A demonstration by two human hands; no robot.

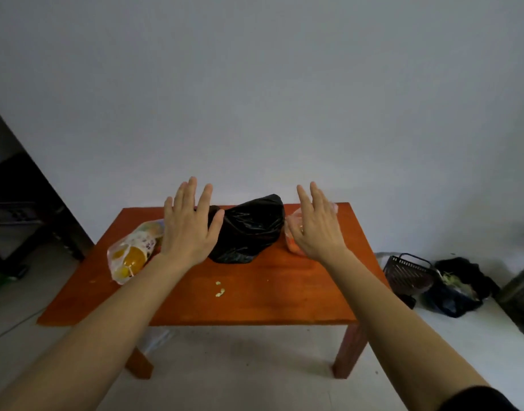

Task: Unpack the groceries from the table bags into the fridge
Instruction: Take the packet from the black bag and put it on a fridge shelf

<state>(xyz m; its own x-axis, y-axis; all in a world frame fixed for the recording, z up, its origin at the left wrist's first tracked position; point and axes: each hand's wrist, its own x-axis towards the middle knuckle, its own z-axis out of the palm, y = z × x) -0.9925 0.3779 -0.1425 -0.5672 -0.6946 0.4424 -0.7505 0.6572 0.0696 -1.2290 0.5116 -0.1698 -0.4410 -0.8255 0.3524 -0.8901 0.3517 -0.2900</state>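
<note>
Three bags in a row along the far half of the orange-brown surface (254,301): one clear printed bag (133,253) at the left with orange fruit showing through, one crumpled glossy black bag (248,229) in the middle, and one pinkish see-through bag (291,247) at the right, half hidden behind the right hand (317,232). Both hands are raised over them, the left hand (189,229) in front of the black bag's left edge, fingers (192,191) straight, spread, holding nothing. On the floor to the right, one dark basket (407,274) and one dark sack (459,289).
</note>
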